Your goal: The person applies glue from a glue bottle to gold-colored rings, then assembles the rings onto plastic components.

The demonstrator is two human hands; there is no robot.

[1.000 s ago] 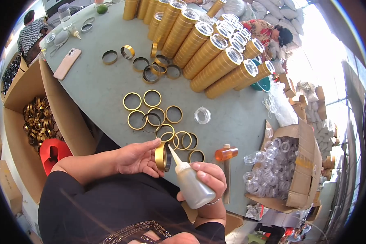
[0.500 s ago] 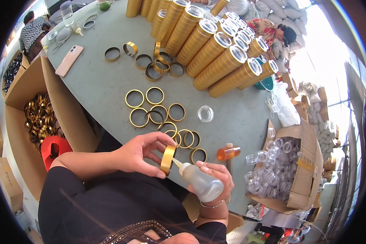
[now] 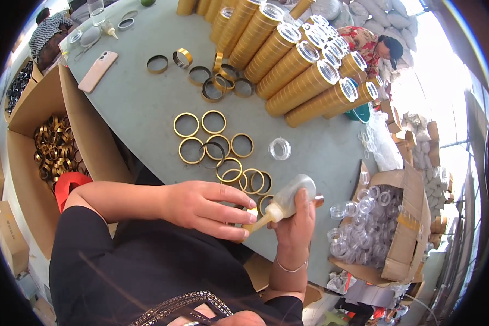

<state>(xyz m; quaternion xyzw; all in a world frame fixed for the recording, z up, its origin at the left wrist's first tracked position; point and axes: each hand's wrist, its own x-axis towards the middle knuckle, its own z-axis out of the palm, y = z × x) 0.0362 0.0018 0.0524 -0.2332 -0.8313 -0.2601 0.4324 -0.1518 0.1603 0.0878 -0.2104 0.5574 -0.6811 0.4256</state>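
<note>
My left hand [image 3: 209,209] is closed around a gold ring [image 3: 254,212], which its fingers mostly hide. In my right hand [image 3: 296,231] is a translucent squeeze bottle [image 3: 289,196], tilted so its narrow yellowish nozzle points down and left. The nozzle tip meets the ring by my left fingertips; whether it touches cannot be made out. Just beyond my hands, several flat-lying gold rings [image 3: 229,181] with dark insides are spread over the grey table [image 3: 141,108]. A clear plastic ring [image 3: 279,157] lies to their right.
Tall stacks of gold rings with clear tops [image 3: 301,89] stand at the far right. A torn carton [image 3: 413,228] of clear plastic rings is at right. Left, a large carton [image 3: 92,136] holds more gold rings. A phone [image 3: 98,71] lies near the table's left edge. Two people are farther off.
The bottle has swung from nozzle up-left to nozzle down-left, its base now raised. My left hand has moved right and turned over the ring. The view has shifted slightly.
</note>
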